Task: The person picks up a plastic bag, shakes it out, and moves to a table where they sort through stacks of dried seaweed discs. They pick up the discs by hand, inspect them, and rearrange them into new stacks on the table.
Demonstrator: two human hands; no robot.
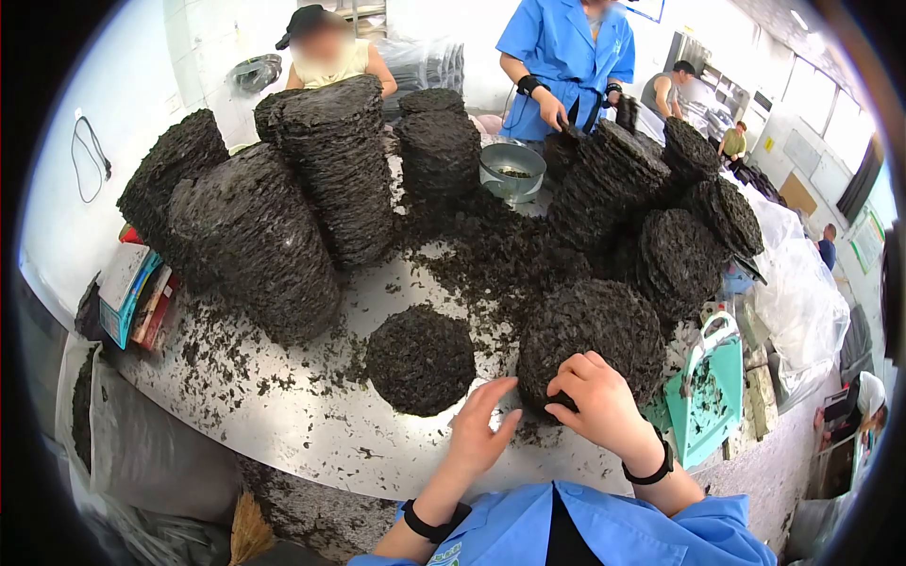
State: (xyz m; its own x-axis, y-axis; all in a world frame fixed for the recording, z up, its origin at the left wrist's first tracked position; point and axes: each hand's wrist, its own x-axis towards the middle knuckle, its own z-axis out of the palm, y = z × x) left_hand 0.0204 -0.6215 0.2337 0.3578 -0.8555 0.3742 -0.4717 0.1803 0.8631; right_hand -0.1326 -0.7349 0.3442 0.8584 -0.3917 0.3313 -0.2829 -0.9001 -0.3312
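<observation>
My left hand (483, 429) hovers over the table's near edge with its fingers apart and nothing in it. It is just right of and below a single round dark disc (421, 360) lying flat on the table (311, 429). My right hand (593, 391) rests at the near edge of a larger round dark stack (593, 330), its fingers curled round a small dark piece at the rim. Dark flakes (491, 259) lie in a loose heap beyond the discs.
Tall dark stacks (255, 241) stand at the left and more (613, 174) at the right. A metal bowl (512, 173) sits at the back, a green dustpan (703, 401) at the right. Across the table are a person in blue (566, 57) and another person (330, 57).
</observation>
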